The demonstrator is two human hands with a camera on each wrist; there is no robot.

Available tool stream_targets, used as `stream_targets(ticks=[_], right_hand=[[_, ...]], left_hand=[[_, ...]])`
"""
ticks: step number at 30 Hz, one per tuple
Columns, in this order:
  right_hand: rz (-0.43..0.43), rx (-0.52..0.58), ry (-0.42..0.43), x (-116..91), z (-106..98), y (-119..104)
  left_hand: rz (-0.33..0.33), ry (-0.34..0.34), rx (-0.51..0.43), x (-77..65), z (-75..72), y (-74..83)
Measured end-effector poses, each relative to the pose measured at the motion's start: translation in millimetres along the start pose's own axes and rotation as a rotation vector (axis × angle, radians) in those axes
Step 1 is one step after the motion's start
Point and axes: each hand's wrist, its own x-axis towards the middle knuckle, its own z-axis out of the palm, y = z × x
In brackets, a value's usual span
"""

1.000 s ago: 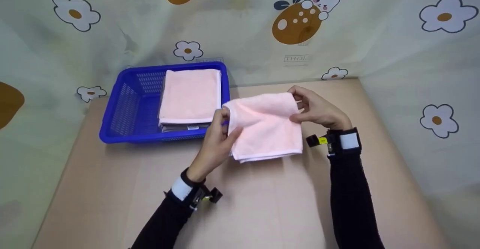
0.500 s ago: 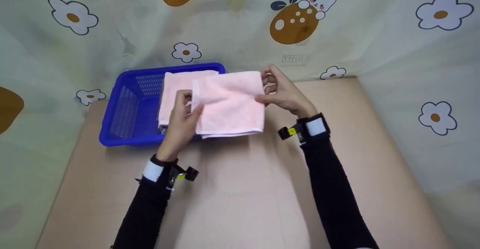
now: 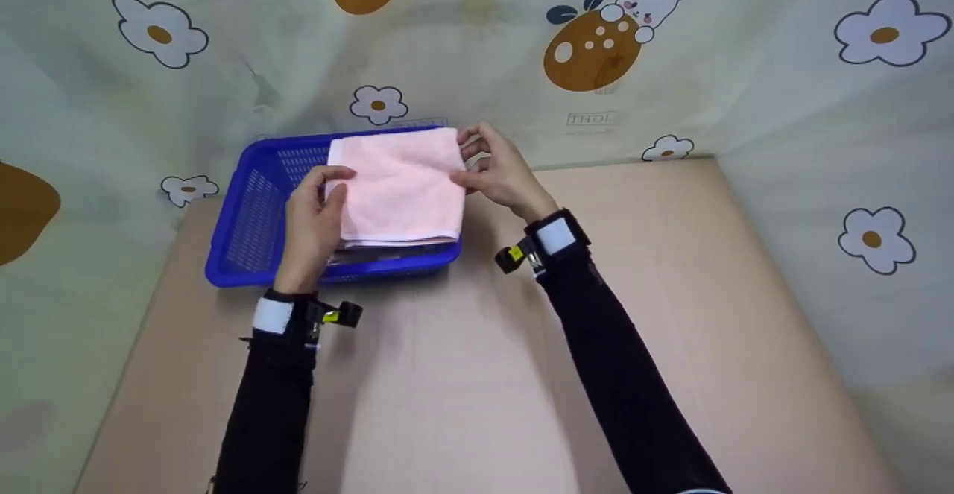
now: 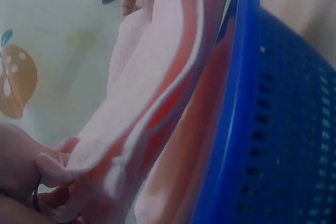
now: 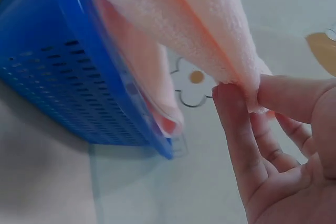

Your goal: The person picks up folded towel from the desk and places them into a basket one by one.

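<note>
A folded pink towel [image 3: 402, 188] with white edging is held up between both hands, over the right part of a blue plastic basket [image 3: 242, 280]. At its left edge the left hand [image 3: 309, 226] pinches it between thumb and fingers. My right hand [image 3: 503, 173] grips the opposite edge; in the right wrist view thumb and forefinger squeeze the towel [image 5: 210, 30]. Beneath, another folded pink towel [image 5: 149, 72] lies in the basket, apart from the held one along the near side. The left wrist view shows the folded layers of the held towel [image 4: 136, 82] above the basket rim [image 4: 231, 129].
The basket stands at the back left of a beige tabletop [image 3: 462, 375], close to a patterned curtain [image 3: 492, 54]. The basket's left part shows its bare perforated wall [image 3: 257, 203]. Greyish folded cloth [image 3: 373, 253] shows under the pink towels.
Both hands have carried the folded towel leftward, from beside the basket to above the stack in it. The lower pink towel is now mostly covered in the head view.
</note>
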Motion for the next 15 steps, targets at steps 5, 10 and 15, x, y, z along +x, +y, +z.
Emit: stream_targets(ticks=[5,10,15], right_hand=[[0.012,-0.1,0.011,12,12,0],[-0.039,-0.25,0.001,19,18,1],[-0.022,-0.357,-0.031,23,26,8]], left_hand=[[-0.1,-0.045,0.027,5.9,-6.2,-6.6],[-0.14,-0.069,0.057,11.7,-10.0,-13.5],[-0.168,-0.115,0.072,16.5,-14.3,-25.4]])
